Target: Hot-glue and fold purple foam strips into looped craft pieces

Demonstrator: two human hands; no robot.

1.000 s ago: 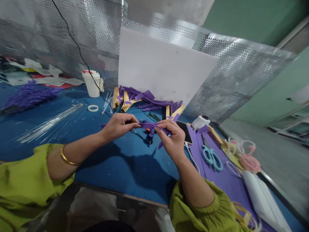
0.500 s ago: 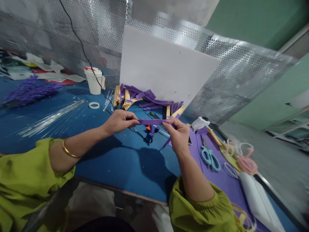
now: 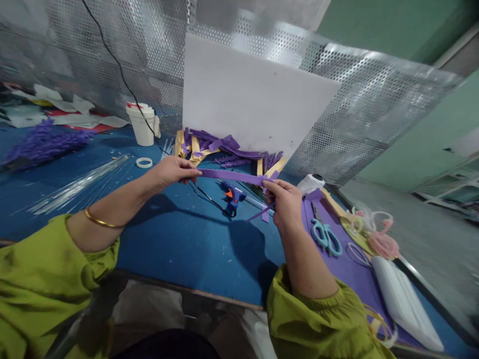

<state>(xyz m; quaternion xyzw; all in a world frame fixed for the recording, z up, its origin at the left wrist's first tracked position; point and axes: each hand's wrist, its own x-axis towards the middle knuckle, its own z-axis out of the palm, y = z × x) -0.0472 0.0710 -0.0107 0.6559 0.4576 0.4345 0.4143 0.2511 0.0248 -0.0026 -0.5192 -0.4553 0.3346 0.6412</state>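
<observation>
A long purple strip (image 3: pixel 234 176) is stretched between my two hands above the blue table (image 3: pixel 179 244). My left hand (image 3: pixel 170 172) pinches its left end. My right hand (image 3: pixel 286 202) pinches the right end, where short purple tails hang down below the fingers. A blue and orange glue gun (image 3: pixel 232 195) lies on the table just under the strip, its black cord running up to the left.
A white board (image 3: pixel 250 99) leans on a perforated metal screen, with purple and tan strips (image 3: pixel 224 149) piled at its foot. Teal scissors (image 3: pixel 326 238) lie on a purple sheet at right. A white cup (image 3: pixel 142 124), tape ring (image 3: pixel 144 162) and clear rods (image 3: pixel 75 187) sit at left.
My hands have pulled apart, drawing the purple strip out longer and taut. My left hand moved up and left, my right hand to the right.
</observation>
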